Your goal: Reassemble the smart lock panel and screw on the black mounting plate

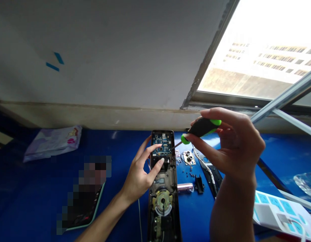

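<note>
Opening up the long dark metal door-lock body [168, 198] at six o'clock on the blue table [32, 201], I judge the cover off, small black screws [188, 173] loose at three o'clock, and the blue circuit board [162, 146] not yet out. My left hand [141, 174] touches the board with spread fingers; my right hand [233, 148] pinches a black-and-green screwdriver [201, 129].

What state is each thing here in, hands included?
door lock: lying flat, cover off, insides exposed.
circuit board: seated in the door lock, left fingertips on it.
left hand: open, fingers spread.
right hand: shut on the screwdriver.
screwdriver: held up, tip pointing towards the circuit board.
screws: loose, scattered on the blue table.
phone: lying flat.
</note>
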The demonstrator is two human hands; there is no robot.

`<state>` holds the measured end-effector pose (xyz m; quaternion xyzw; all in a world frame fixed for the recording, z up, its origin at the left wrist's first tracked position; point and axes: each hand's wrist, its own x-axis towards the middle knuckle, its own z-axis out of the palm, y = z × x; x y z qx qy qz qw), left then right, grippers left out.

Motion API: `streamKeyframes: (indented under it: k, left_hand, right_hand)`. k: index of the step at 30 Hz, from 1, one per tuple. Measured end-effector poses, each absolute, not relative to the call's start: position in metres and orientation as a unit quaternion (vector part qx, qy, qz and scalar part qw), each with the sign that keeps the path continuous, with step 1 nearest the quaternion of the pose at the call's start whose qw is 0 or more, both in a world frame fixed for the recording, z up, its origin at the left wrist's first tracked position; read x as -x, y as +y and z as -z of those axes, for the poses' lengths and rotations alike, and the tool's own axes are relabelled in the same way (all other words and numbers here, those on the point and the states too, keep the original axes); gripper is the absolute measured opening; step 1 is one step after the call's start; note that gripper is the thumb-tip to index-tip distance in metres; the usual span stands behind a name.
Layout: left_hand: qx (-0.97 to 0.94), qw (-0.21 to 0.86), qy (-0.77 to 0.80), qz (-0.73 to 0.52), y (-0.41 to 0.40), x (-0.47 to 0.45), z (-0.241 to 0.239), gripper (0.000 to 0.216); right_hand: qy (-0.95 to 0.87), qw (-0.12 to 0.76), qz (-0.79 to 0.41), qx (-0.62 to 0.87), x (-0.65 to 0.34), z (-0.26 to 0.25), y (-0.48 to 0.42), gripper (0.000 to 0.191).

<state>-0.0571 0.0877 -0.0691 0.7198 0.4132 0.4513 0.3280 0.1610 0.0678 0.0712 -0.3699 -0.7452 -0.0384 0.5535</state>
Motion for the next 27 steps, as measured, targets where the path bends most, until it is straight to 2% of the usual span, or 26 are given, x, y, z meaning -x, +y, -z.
streamKeyframes:
  k: [13,27]
  left_hand:
    - [-0.723,0.315,0.419,-0.450,0.0887,0.0570,0.0700,0.035]
    - [-0.702,0.357,0.421,-0.451,0.0888,0.0565,0.0688,0.039]
  right_hand:
    - [-0.751,0.539,0.018,0.380,-0.1592,-0.0710,0.0721,0.045]
    - [-0.770,0.513,0.030,0.379,-0.1585,-0.0720,0.0741,0.046]
